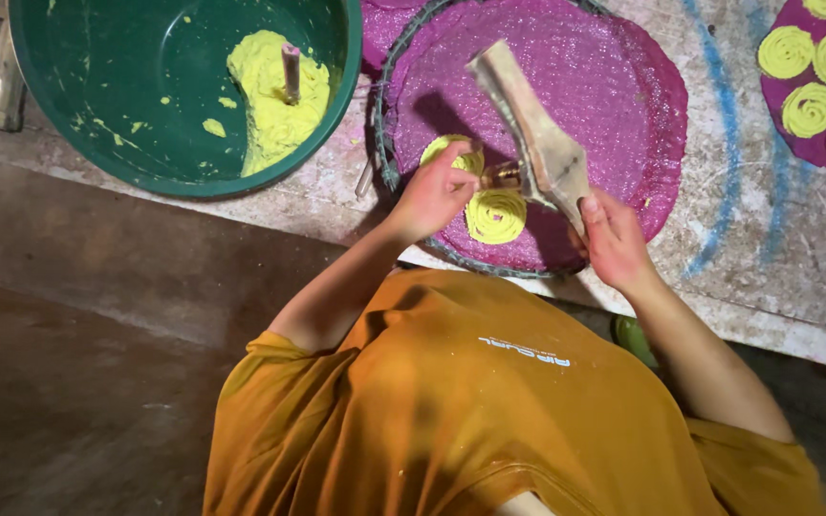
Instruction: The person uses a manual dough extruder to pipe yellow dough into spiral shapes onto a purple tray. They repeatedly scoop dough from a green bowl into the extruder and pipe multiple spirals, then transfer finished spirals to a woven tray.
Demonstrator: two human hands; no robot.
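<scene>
Right hand [612,234] grips worn wooden press [532,134]; left hand [437,191] pinches its brass nozzle over yellow dough spiral [496,215] on bumpy magenta tray [614,86]. Green plastic basin [126,115] at bench's far-left corner.

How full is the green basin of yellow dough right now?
Mostly empty. The green basin holds one lump of yellow dough against its right side, with a small stick standing in it; elsewhere only scattered bits.

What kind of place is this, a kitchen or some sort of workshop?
Probably a small home food-making workspace, set on a rough painted floor. A green basin holds yellow dough, and pressed yellow spirals lie on purple mats over a round tray.
</scene>
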